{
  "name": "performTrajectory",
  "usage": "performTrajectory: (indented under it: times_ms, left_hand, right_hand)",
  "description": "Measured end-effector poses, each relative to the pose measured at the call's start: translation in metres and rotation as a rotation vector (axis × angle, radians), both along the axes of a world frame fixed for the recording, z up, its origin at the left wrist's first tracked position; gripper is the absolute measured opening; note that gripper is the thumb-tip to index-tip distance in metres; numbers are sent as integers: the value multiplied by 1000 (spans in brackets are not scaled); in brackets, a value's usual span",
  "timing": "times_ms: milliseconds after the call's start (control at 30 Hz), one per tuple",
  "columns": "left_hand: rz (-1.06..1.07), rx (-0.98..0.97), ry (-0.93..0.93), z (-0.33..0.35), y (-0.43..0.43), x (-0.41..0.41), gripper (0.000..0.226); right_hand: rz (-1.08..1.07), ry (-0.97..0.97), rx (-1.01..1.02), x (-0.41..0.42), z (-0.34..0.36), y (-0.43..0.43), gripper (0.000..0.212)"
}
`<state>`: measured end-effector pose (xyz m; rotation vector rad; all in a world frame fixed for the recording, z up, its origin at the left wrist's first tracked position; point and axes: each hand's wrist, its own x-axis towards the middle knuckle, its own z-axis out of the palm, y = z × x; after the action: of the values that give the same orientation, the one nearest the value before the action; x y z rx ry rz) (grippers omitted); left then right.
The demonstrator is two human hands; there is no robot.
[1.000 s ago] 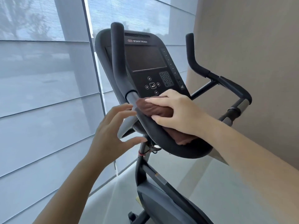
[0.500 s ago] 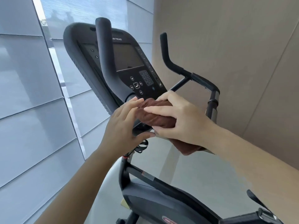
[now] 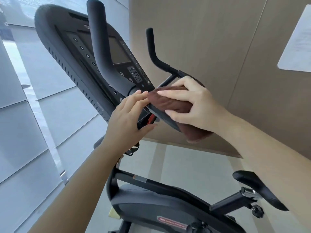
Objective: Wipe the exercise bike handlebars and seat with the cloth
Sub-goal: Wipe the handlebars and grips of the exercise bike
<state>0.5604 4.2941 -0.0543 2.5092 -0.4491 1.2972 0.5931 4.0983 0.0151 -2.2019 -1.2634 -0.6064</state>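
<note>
A black exercise bike fills the view, its handlebars (image 3: 101, 52) rising in front of the console (image 3: 74, 52). My right hand (image 3: 193, 105) grips a brown cloth (image 3: 170, 102) wrapped over the handlebar's near curved section. My left hand (image 3: 129, 115) reaches in from the left, its straight fingertips touching the cloth's left end. A second upright grip (image 3: 151, 47) stands further right. The black seat (image 3: 257, 189) shows at the lower right, partly hidden by my right forearm.
Pale window blinds (image 3: 25, 115) close off the left side. A tan wall (image 3: 227, 47) stands behind the bike, with a white sheet (image 3: 297, 42) on it. The bike's frame (image 3: 159, 204) and light floor (image 3: 185, 165) lie below my arms.
My left hand rose from below the bar to touch the cloth's end. The view swung right and down, bringing the seat and the white sheet into sight. My right hand kept the cloth on the bar.
</note>
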Motion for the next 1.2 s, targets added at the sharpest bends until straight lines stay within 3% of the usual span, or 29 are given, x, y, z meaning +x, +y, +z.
performTrajectory:
  times_ms: [100,233,400,533,633,767,967,1200]
  left_hand:
    - [-13,-15,-15,1,1,-1,65]
    - [-23,8,4,2,3,-2,61]
    - [-11,20,18,5,1,-6,60]
    - [0,7,24,4,-3,-6,63]
    - [3,-20,19,2,-6,-5,62]
    - [6,-9,26,2,-5,-5,60]
    - [24,55,97,9,-3,-12,64]
    - [53,44,161,15,-14,-21,71]
  right_hand:
    - [2,-59,-58,-5,-8,17,44]
    - [14,-194,-111,-3,-23,-20,40]
    - [-55,-54,80,-12,-56,-62,47]
    - [-158,77,269,-16,-43,-52,44]
    - [-242,17,415,-21,-34,-12,44]
    - [-450,-265,253,-29,-58,19,41]
    - [-514,-217,657,-24,-95,-14,36]
    - [-535,-87,886,-16,-83,-23,36]
